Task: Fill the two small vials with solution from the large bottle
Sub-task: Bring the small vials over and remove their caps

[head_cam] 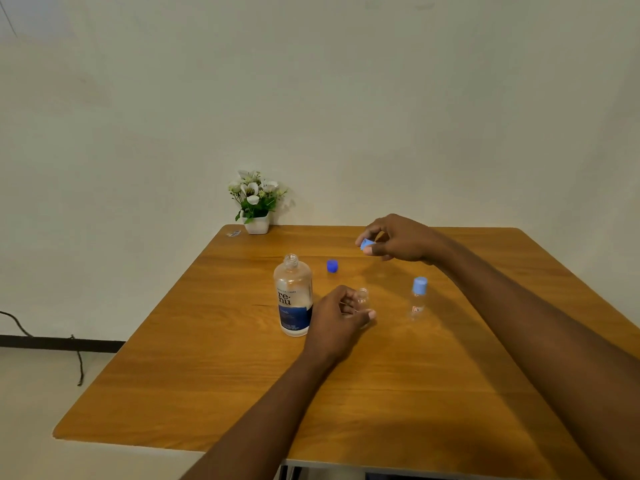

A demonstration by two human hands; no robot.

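The large clear bottle [293, 299] with a blue label stands uncapped near the table's middle. Its dark blue cap [332, 266] lies just behind it to the right. My left hand [337, 318] grips a small clear vial [362, 296] that stands open-topped beside the bottle. My right hand [398, 239] hovers above the table farther back and pinches a light blue cap [366, 244]. A second small vial [418, 299] with its light blue cap on stands to the right.
A white pot of white flowers [257, 202] sits at the back left edge of the wooden table [207, 375], next to a small clear wrapper [233, 233]. A black cable [41, 341] runs along the floor on the left.
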